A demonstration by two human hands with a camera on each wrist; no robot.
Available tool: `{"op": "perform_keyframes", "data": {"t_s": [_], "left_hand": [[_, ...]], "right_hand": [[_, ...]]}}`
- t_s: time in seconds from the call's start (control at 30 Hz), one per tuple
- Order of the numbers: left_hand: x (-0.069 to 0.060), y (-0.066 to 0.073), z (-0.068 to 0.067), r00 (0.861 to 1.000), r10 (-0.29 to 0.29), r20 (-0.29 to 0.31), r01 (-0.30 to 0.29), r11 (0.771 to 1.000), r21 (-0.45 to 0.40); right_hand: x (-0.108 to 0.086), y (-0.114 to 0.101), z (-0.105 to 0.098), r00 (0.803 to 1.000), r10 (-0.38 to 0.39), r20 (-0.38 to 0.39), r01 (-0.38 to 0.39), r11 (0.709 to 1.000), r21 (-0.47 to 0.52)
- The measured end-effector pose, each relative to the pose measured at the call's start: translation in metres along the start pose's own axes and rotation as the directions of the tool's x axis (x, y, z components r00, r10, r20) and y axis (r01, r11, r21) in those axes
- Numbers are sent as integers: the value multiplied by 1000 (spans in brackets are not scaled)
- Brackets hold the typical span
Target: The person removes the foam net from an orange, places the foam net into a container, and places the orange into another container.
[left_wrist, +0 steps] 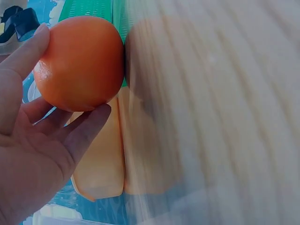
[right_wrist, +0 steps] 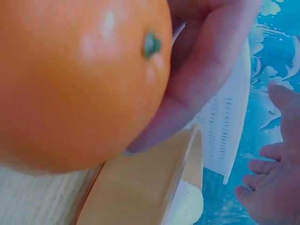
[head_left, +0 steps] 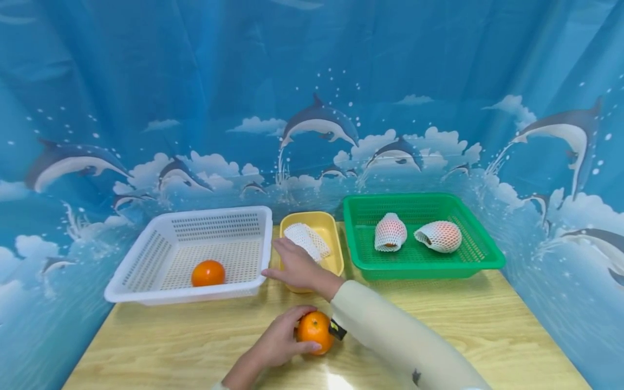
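Note:
On the table near the front, an orange (head_left: 314, 331) with a small green stem end sits in the grasp of my left hand (head_left: 280, 337), thumb on the near side and fingers on the far side. The left wrist view shows the same orange (left_wrist: 82, 63) between thumb and fingertips. My right hand (head_left: 299, 264) reaches across above the near-left part of a yellow basket (head_left: 333, 238), fingers extended, thumb pointing toward the white basket. White foam net sleeves (head_left: 304, 241) lie inside the yellow basket. Nothing shows in the right hand (right_wrist: 276, 173) in the right wrist view.
A white basket (head_left: 146, 260) at left holds one orange fruit (head_left: 208, 273). At right stands a green basket (head_left: 414, 271) with two net-wrapped fruits (head_left: 390, 233). Behind the wooden table (head_left: 195, 336) hangs a blue dolphin curtain (head_left: 244, 70).

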State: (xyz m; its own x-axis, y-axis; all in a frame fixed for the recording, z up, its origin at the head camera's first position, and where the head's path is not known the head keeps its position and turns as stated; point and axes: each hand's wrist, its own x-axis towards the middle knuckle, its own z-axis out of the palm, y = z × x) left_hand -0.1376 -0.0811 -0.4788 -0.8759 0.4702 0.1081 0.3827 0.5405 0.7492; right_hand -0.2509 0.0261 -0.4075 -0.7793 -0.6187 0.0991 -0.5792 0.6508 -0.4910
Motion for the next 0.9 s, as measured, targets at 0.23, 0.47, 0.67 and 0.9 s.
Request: {"op": "perform_keyframes", "data": {"t_s": [0.23, 0.47, 0.67, 0.9], "left_hand": [[0, 1, -1, 999, 28, 38, -26, 999, -46], [-3, 0, -3, 996, 47, 71, -40, 995, -91], [-3, -3, -3, 993, 59, 101, -51, 995, -84], [-7, -3, -17, 973, 87, 215, -48, 982, -180]], "right_hand": [[5, 3, 1, 999, -26, 33, 26, 1000, -3], [5, 1, 10, 995, -23, 92, 28, 998, -49], [6, 3, 12, 996, -24, 83, 32, 995, -98], [6, 1, 10, 994, -17, 111, 29, 994, -106]]}}
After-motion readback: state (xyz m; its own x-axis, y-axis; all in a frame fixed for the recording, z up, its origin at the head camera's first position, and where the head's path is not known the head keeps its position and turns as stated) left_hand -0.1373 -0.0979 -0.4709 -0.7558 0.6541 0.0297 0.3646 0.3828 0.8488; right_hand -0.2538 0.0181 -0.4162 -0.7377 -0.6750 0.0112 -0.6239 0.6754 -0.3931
